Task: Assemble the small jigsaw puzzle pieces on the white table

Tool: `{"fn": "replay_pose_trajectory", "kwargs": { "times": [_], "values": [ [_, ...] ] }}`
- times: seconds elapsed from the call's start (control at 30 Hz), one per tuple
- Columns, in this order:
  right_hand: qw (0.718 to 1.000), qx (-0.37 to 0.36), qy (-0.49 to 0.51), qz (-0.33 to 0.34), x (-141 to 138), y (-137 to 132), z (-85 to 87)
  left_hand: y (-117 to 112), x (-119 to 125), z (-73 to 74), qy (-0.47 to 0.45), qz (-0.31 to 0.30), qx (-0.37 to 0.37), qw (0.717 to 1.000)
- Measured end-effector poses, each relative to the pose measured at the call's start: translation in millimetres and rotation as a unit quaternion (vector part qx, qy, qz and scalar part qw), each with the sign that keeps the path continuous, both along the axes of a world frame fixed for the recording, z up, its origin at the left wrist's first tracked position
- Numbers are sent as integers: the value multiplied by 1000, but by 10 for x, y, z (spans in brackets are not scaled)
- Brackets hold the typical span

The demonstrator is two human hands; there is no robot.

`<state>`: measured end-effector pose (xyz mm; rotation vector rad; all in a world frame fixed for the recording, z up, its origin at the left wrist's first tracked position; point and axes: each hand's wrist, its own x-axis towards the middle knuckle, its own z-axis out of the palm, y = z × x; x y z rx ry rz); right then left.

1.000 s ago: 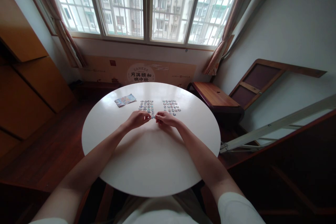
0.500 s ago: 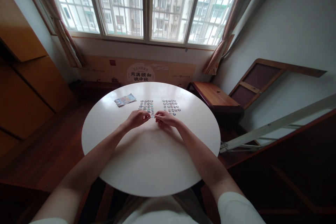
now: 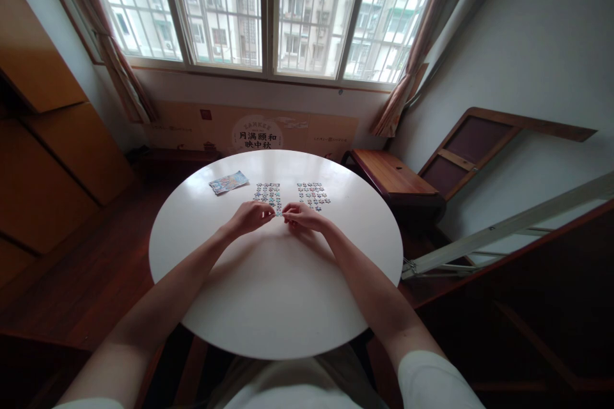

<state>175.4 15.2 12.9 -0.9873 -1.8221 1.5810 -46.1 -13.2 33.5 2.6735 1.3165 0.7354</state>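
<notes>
My left hand and my right hand rest on a round white table, fingertips nearly meeting in a pinch. Between them they grip a small jigsaw piece, too small to make out well. Just beyond my left hand lies a group of laid-out puzzle pieces. A second group of pieces lies beyond my right hand. A small printed picture card lies flat at the far left of the table.
A low wooden bench stands to the right of the table, with a framed wooden board leaning on the wall. A cardboard panel with print leans under the barred window. Wooden cabinets stand on the left. A pale metal rail slants at right.
</notes>
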Motion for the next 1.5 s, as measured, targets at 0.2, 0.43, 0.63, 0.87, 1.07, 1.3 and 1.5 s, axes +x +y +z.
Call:
{"fn": "replay_pose_trajectory", "kwargs": {
  "times": [0.2, 0.43, 0.63, 0.87, 1.07, 1.3, 1.5],
  "values": [
    [1000, 4, 2, 1, 3, 6, -15, 4, 0, 2, -5, -7, 2, 1000],
    [1000, 7, 0, 2, -4, 0, -9, 0, -7, -4, -5, -8, -6, 1000],
    [1000, 12, -7, -1, -7, 14, -20, 14, -10, -23, -13, -15, -21, 1000],
    [1000, 15, -6, 0, -7, 20, -31, -5, -4, 1, -11, -10, -30, 999],
    [1000, 14, -4, -5, -18, 5, -12, -4, -2, -2, -5, -10, -34, 999],
    [1000, 11, -8, -7, -19, -15, 17, -10, 4, -1, -7, -15, -30, 999],
    [1000, 12, -10, -9, -22, 12, -23, -7, 5, -6, -2, -10, -30, 1000]
  ]
}}
